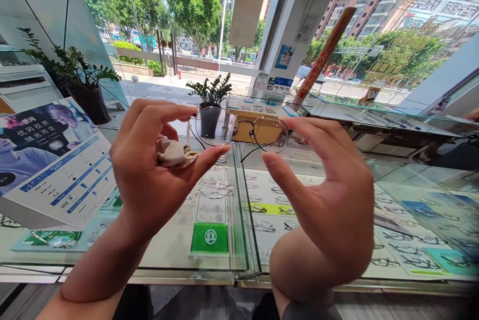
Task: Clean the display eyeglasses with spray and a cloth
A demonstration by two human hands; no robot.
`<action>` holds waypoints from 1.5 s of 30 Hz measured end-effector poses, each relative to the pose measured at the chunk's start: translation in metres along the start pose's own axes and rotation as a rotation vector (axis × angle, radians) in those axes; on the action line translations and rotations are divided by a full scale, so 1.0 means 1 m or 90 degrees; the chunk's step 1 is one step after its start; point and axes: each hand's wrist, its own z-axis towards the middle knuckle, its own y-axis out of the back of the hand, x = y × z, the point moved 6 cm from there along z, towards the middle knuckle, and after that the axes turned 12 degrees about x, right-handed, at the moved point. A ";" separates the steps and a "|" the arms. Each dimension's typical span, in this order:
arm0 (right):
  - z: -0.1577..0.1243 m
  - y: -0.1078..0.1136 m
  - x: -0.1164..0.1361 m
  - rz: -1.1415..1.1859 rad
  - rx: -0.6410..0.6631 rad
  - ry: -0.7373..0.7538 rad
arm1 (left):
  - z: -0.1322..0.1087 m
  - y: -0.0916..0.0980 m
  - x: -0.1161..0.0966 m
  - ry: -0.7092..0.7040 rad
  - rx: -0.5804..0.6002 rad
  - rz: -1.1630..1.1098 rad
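I hold a pair of thin metal-framed glasses (239,132) up in front of me, above a glass display counter (239,220). My left hand (149,170) pinches the left rim between thumb and forefinger and also keeps a small beige cleaning cloth (174,153) tucked in its palm. My right hand (329,195) pinches the right rim between thumb and forefinger, its other fingers curled. The temples hang down behind the lenses.
Under the counter glass lie several rows of glasses and a green label (209,238). A printed poster stand (52,160) is on the counter at left. Potted plants (80,80) (210,103) stand behind, and shop windows beyond.
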 end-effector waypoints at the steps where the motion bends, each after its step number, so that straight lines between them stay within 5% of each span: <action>1: 0.000 -0.001 -0.002 0.002 0.007 -0.005 | 0.000 0.000 -0.002 -0.011 -0.009 -0.001; 7: 0.003 -0.008 -0.006 0.024 -0.002 -0.003 | -0.002 -0.001 -0.003 -0.019 -0.025 0.003; 14: 0.011 -0.022 -0.007 0.005 -0.136 0.082 | 0.006 -0.015 0.022 -0.009 -0.100 -0.012; 20: 0.017 -0.039 -0.010 -0.032 -0.166 0.087 | 0.012 -0.039 0.047 0.065 -0.044 -0.089; 35: 0.024 -0.068 -0.040 0.088 -0.072 -0.006 | 0.005 -0.044 0.038 0.027 -0.112 -0.048; 45: 0.021 -0.062 -0.044 0.189 -0.170 -0.019 | 0.008 -0.053 0.057 0.050 -0.120 -0.061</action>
